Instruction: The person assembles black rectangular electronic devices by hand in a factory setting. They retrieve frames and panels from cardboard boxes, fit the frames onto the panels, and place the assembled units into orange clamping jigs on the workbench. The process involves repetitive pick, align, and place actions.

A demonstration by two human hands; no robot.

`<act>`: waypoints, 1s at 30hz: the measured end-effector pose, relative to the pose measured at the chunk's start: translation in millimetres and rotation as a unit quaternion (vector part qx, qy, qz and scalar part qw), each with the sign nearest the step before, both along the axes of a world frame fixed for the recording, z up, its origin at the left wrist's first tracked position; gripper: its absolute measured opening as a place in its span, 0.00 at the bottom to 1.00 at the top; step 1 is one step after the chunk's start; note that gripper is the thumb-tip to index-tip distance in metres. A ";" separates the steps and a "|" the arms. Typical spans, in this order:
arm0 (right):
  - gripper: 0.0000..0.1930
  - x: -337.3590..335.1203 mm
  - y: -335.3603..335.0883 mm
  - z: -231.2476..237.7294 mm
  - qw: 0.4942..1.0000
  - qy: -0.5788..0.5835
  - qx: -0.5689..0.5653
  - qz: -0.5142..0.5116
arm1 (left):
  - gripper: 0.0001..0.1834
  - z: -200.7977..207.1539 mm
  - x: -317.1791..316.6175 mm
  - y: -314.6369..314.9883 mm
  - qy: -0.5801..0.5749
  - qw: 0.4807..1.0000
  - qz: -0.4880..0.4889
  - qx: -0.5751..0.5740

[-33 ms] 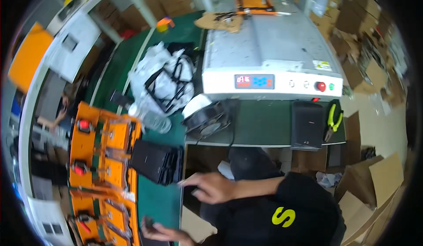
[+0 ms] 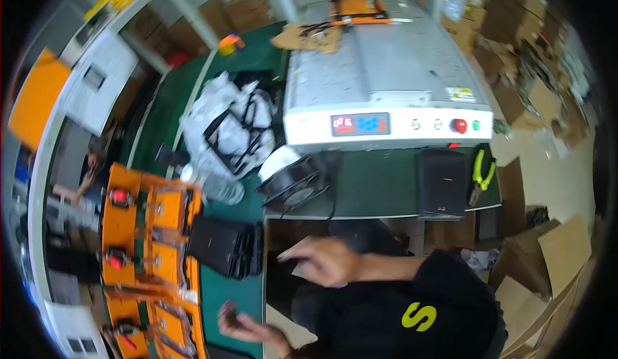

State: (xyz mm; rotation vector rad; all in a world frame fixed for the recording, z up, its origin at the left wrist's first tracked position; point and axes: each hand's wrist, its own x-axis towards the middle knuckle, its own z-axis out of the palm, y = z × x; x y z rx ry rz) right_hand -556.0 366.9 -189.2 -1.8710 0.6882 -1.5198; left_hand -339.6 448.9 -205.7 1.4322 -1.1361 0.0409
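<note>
Hovering beside stacked black units (image 2: 226, 248) at green bench edge (image 2: 248, 298): hands (image 2: 320, 260).

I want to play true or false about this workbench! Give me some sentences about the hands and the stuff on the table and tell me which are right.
1. The right hand is beside a stack of black flat parts. True.
2. The pliers with yellow-green handles are held in the left hand. False: they lie at the right end of the green table, away from both hands.
3. The machine has a red button on its front. True.
4. The orange fixtures sit on the person's right. False: they are on the left.
5. A clear plastic bottle lies on its side. True.
</note>
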 end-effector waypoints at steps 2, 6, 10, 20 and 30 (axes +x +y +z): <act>0.14 -97.3 6.3 18.2 0.975 0.077 -0.004 -0.209 | 0.17 2.0 -81.2 -40.7 0.075 0.958 -0.270 0.062; 0.12 -208.7 84.2 37.2 0.871 -0.082 0.033 -0.483 | 0.14 -12.0 -178.2 -91.9 -0.188 0.797 -0.569 0.078; 0.15 -275.3 208.7 49.2 0.629 0.095 -0.046 -0.770 | 0.14 -12.1 -251.3 -110.3 -0.279 0.733 -0.616 0.072; 0.14 -387.2 541.0 -6.4 0.350 -0.232 -0.022 -0.907 | 0.12 -17.6 -267.1 -123.9 -0.343 0.667 -0.659 0.055; 0.34 -405.6 661.5 -220.6 0.147 0.163 0.736 -0.640 | 0.10 -16.2 -283.9 -119.4 -0.373 0.697 -0.612 -0.029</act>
